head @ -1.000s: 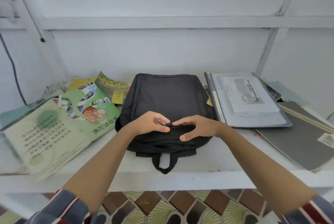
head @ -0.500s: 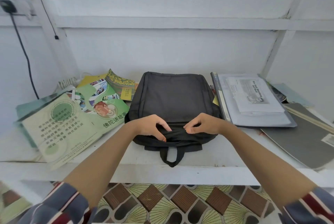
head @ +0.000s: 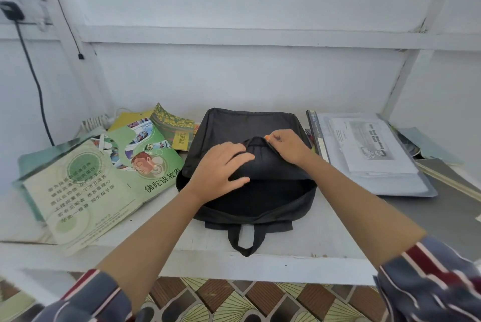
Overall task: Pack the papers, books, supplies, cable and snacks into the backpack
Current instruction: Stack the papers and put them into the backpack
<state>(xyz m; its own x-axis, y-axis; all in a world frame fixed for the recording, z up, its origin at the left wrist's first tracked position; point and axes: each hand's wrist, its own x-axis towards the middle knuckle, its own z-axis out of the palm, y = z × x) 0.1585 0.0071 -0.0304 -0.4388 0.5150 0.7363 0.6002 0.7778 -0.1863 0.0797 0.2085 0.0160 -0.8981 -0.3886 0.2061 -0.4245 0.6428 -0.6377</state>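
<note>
Matt black cloth backpack (head: pixel 250 129)

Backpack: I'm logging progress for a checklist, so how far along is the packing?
Done: the backpack is unzipped, its mouth gaping and dark inside, nothing visibly packed. In hand: the right hand pinches the flap edge while the left hand rests on it. Left: the green booklets and the folder of papers lie on the shelf; snacks I cannot pick out.
</note>
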